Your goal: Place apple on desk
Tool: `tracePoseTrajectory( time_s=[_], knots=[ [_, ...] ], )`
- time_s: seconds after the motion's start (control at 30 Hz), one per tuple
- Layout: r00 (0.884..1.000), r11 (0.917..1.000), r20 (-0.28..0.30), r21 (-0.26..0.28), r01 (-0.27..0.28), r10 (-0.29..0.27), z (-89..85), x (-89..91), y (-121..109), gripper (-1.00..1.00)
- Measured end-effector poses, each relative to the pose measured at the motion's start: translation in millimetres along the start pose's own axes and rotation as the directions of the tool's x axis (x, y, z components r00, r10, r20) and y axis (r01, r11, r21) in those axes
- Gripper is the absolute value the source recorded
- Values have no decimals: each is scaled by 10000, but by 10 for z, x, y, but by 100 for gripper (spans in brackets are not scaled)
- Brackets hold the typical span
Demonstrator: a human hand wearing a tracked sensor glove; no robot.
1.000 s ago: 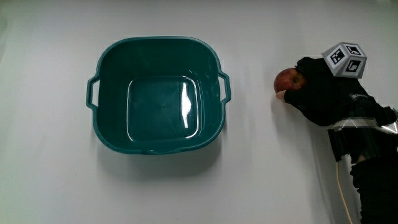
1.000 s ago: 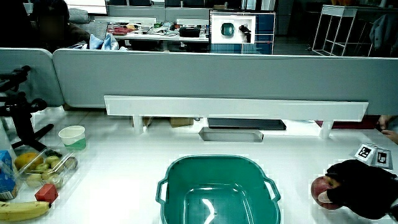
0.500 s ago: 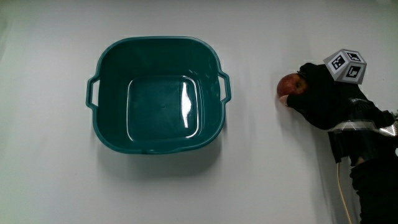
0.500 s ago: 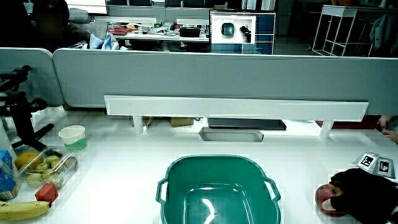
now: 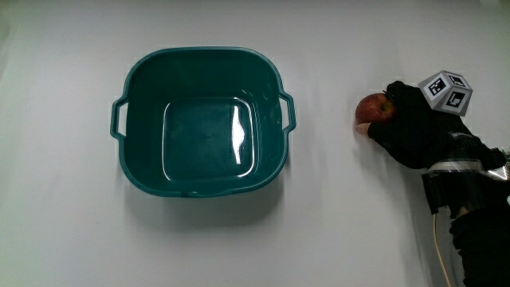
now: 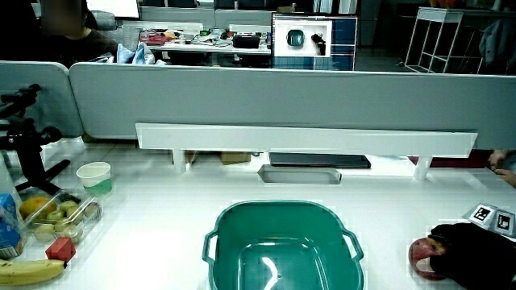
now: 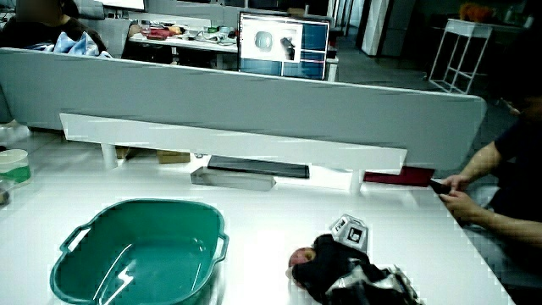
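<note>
My hand (image 5: 410,127) lies on the white table (image 5: 64,239), well apart from the teal basin (image 5: 202,119), with my fingers wrapped around the red apple (image 5: 370,108). The apple sits at my fingertips, on the side of the hand that faces the basin, and from above it looks to be resting on the table — though the glove hides its underside, so I can't be sure it bears its own weight. Only the part of the apple toward the basin shows; the rest is covered by the black glove. The patterned cube (image 5: 446,90) rides on the back of my hand, tilted, and my forearm (image 5: 470,199) runs from the hand toward me.

In both side views the hand (image 6: 472,254) (image 7: 339,263) is low on the table with the apple (image 6: 422,256) (image 7: 298,259) tucked against it, and the cube (image 6: 493,217) (image 7: 349,230) stands just above the glove. The basin (image 6: 282,246) (image 7: 135,254) stands beside the apple with a clear gap of table between them — nothing shows inside it, and its two handles stick out at its sides.

In a side view a banana (image 6: 31,272) lies at the table's edge, next to a clear box of small things (image 6: 56,217) and a pale cup (image 6: 94,177). The low grey partition (image 6: 274,101) crosses the scene, a white rail (image 6: 306,139) along its base.
</note>
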Motion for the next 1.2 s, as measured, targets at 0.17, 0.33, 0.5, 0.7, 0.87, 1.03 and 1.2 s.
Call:
tracePoseTrajectory(
  time_s=[0.17, 0.33, 0.5, 0.7, 0.87, 1.03, 1.2],
  knots=[
    [9992, 9991, 318, -344, 233, -222, -3, -24, -38, -60],
    [9906, 9999, 1362, 80, 120, -130, 74, -206, -181, -80],
    [9640, 9982, 2647, 447, -397, 265, 158, -528, -422, -100],
    [9290, 9881, 3388, -135, -1531, 1486, 192, -958, -786, -100],
    [8890, 9771, 4063, -636, -2029, 2111, 93, -1145, -1075, -100],
    [8664, 9694, 4354, -867, -2298, 2443, -15, -1183, -1369, -100],
    [8426, 9404, 4176, -1569, -3017, 3400, -77, -1259, -1697, -100]
  ],
)
